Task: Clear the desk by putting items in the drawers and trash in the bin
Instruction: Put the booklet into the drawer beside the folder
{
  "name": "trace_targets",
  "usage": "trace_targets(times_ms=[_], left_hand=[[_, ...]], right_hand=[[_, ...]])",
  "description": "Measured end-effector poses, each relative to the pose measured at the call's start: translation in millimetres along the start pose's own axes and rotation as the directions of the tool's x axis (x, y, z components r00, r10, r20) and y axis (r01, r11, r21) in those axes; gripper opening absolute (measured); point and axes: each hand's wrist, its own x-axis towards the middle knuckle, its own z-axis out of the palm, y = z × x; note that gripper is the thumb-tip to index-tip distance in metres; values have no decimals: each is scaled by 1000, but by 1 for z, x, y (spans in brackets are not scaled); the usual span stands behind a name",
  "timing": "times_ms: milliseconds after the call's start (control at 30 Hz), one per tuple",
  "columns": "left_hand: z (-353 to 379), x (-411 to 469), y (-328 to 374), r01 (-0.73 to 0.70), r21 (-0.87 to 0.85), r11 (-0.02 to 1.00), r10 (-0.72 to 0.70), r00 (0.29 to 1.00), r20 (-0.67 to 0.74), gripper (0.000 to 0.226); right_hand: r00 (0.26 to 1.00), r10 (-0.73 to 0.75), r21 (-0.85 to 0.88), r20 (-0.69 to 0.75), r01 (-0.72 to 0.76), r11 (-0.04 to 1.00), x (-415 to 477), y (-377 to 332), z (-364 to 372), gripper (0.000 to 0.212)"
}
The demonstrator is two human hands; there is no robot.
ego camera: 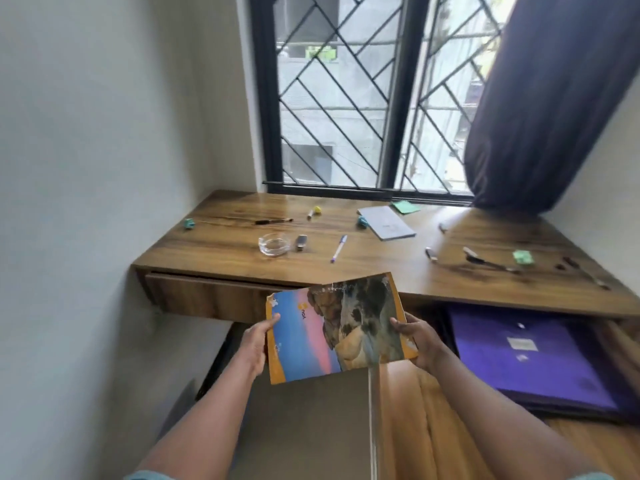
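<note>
Head view: I have the picture book (pixel 336 327) off the desk (pixel 398 275), held between both hands just in front of the desk's front edge. Its cover faces up, creased down the middle. My left hand (pixel 258 336) grips the book's left edge, thumb on the cover, fingers underneath. My right hand (pixel 412 337) grips the right edge, thumb on top, fingers curled under. So both hands are closed on the book.

Right of the right hand and lower, an open drawer (pixel 618 341) holds a purple folder (pixel 530 355) lying flat. Left of the left hand and a bit beyond it is a closed drawer front (pixel 207 296).

Beyond the hands on the desktop:
- A purple-tipped pen (pixel 338 248) lies straight ahead.
- A glass ashtray (pixel 273 244) sits ahead of the left hand, with a small dark stick-shaped item (pixel 301 242) just beside it. I can't tell what that is.
- Further out on the left are a black pen (pixel 273 221), a yellow-capped marker (pixel 313 212) and a small teal piece (pixel 188 224).
- Far beyond the right hand are a grey notebook (pixel 386 222) with a second teal piece (pixel 362 221) at its left edge, and green sticky notes (pixel 405 206) behind it.
- Well off to the right are several blurred pens (pixel 491 263) and a green object (pixel 523 257).

Behind the desk are a barred window (pixel 363 98) and a dark blue curtain (pixel 554 98), which touches the desktop at the far right.
</note>
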Motion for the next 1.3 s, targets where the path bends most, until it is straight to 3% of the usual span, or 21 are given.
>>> trace_targets(times_ms=[167, 400, 467, 533, 667, 700, 867, 1000, 1133, 1300], left_hand=[[94, -6, -33, -28, 358, 933, 1, 997, 76, 8], [200, -16, -97, -50, 609, 792, 26, 998, 49, 17], [218, -19, -119, -22, 641, 767, 12, 1000, 21, 31], [231, -27, -143, 43, 691, 722, -32, 999, -29, 44], [237, -33, -189, 164, 808, 566, -158, 983, -90, 59], [241, -32, -198, 183, 831, 525, -165, 980, -112, 59], [268, -45, -222, 146, 960, 239, -145, 983, -114, 45], [282, -43, -245, 119, 978, 168, -99, 990, -104, 52], [302, -49, -260, 97, 991, 95, -51, 994, -93, 47], [332, -61, -280, 15, 999, 50, -148, 989, -7, 47]], right_hand=[[988, 38, -16, -150, -41, 999, -20, 15, -106, 20], [957, 80, -153, -280, -126, 980, -31, 35, -235, 36], [942, 97, -168, -322, -158, 973, -36, 45, -258, 36], [915, 107, -242, -390, -214, 946, -46, 55, -275, 36], [848, 134, -509, -512, -426, 748, -66, 74, -304, 68], [834, 134, -549, -536, -465, 694, -68, 76, -309, 71], [771, 134, -547, -622, -550, 631, -68, 77, -313, 64], [690, 76, -546, -720, -631, 551, -68, 76, -311, 58], [635, -29, -542, -772, -634, 552, -74, 81, -319, 42], [652, -86, -620, -753, -662, 421, -75, 87, -338, 63]])
